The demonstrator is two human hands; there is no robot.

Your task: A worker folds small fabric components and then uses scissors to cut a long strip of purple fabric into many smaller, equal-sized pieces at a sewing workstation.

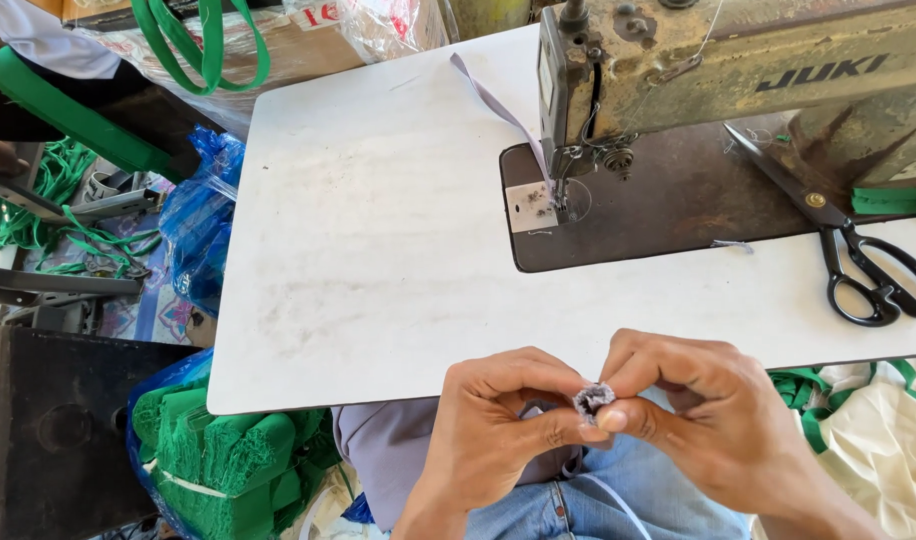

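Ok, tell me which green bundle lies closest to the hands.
The folded green fabric stack below the table's left corner, beside the left hand; other green pieces lie farther away.

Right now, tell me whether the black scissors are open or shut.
Shut: the black scissors lie flat on the sewing table, blades together.

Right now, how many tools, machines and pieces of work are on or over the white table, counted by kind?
Sewing machine: 1
Black-handled scissors: 1
Pale tape strip at the needle: 1
Small frayed grey fabric piece, pinched between left hand and right hand: 1
Total: 4
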